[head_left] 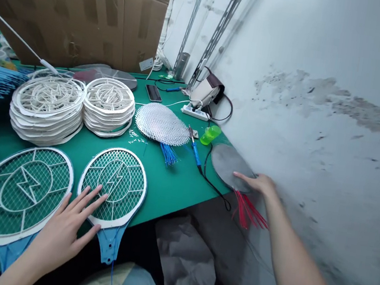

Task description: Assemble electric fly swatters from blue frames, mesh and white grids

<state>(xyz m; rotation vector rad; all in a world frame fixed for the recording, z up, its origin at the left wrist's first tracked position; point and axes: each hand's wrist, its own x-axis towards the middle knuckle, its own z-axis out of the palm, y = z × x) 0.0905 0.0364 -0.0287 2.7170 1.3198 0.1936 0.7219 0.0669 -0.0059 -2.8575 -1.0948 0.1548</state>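
My left hand (71, 218) lies with spread fingers over the lower left of a mosquito-swatter head (113, 221), blue with a white lightning-bolt grille. Beside it, to the left, is a second, similar swatter head (10, 249), partly behind my wrist. At the table's right edge my right hand (263, 185) grips the rim of a round grey mesh stack (228, 162); the thumb is on top and the other fingers are mostly hidden. Red wires (249, 212) hang from that stack over the edge. A pale mesh stack (160, 124) with blue wires (168, 154) rests mid-table.
White grille rings (47, 113) stand in tall piles at the left. A soldering iron (194, 148) lies near a green container (210, 135). Behind are a phone (153, 93), a power strip (195, 112) and a cardboard box (76, 18). A wall (329, 53) borders the right.
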